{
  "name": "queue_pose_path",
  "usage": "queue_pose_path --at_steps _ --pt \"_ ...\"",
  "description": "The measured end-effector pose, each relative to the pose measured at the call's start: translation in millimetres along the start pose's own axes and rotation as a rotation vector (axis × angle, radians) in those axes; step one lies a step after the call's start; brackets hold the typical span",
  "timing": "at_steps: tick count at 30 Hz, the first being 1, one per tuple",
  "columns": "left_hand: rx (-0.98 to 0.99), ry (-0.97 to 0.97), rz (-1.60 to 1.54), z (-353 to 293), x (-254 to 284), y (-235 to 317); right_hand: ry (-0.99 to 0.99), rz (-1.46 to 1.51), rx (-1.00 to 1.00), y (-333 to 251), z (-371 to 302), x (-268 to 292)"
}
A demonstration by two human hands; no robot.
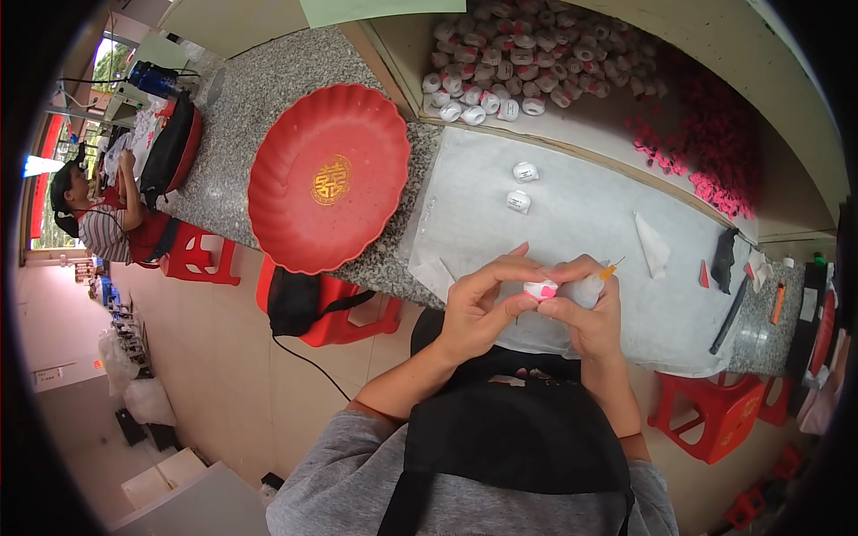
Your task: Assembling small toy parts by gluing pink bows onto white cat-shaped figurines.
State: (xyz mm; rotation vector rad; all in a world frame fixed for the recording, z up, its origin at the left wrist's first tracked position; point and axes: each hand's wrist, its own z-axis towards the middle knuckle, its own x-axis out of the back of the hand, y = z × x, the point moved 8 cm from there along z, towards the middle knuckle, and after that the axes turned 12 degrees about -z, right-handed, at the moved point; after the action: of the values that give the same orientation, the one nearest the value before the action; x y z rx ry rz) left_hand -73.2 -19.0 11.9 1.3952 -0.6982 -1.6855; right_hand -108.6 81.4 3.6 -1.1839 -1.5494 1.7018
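Note:
Above the near part of the white-covered work surface, my left hand (475, 308) pinches a small white piece with a pink patch (542, 289) between thumb and fingers. My right hand (597, 323) is closed around a small translucent squeeze bottle (586, 292) with an orange needle tip (609, 272), which points up and to the right. The right thumb reaches the white piece too, so both hands meet at it. Farther off on the sheet lie two loose white pieces, one (525, 171) behind the other (518, 201).
A large red scalloped tray (284, 192) rests on the granite counter at left. Behind the white sheet (572, 192), a compartment holds many white pieces (527, 62) and pink bits (715, 161). A black stick (731, 314) lies right. Another person (98, 201) sits far left.

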Motion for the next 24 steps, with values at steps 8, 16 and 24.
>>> queue_pose_path --at_steps 8,16,24 --pt "-0.05 -0.211 0.708 53.3 -10.0 -0.3 0.305 -0.257 -0.008 -14.9 6.1 46.5" --pt "-0.45 -0.185 1.293 123.0 -9.6 4.3 0.352 -0.243 -0.012 -9.2 -8.9 74.2" --pt "-0.576 -0.125 1.729 157.0 6.7 -9.6 0.233 -0.085 0.199 -13.0 -12.5 71.3"
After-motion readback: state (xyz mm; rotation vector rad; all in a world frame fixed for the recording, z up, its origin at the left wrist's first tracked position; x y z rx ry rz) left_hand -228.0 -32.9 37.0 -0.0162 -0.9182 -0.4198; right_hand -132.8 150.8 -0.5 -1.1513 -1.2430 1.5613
